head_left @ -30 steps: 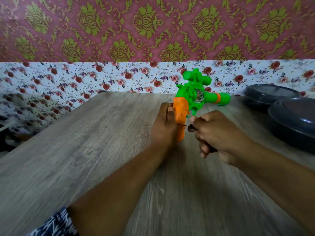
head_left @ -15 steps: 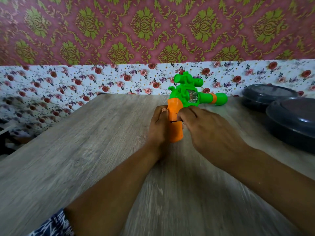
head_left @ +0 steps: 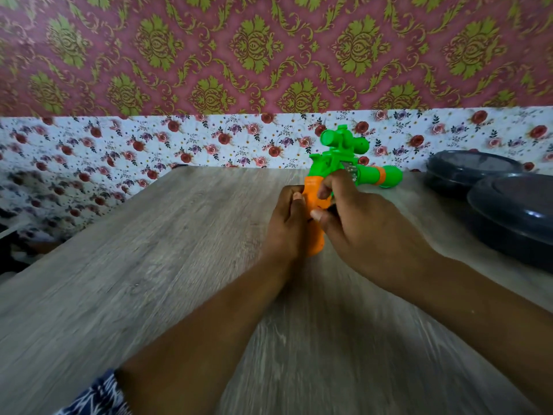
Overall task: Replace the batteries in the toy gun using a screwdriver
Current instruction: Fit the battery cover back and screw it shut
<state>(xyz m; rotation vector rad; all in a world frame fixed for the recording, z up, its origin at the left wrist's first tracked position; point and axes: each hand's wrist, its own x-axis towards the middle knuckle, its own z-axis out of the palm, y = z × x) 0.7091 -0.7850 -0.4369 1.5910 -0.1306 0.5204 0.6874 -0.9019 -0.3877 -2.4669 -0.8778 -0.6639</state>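
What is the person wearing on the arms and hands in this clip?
Both forearms are bare. The left hand and right hand wear no gloves, and no rings, watch or bracelets show. Only the left arm has clothing in view: a dark blue sleeve with a white zigzag pattern at the frame's bottom edge.

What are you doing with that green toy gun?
A person is working on the toy gun at a wooden table. The left hand steadies its orange grip from the left side. The right hand presses against the grip from the right, fingers curled around something dark and thin, likely the screwdriver, though it is mostly hidden. Whether the battery cover is open cannot be seen. Two dark lidded containers sit to the right.
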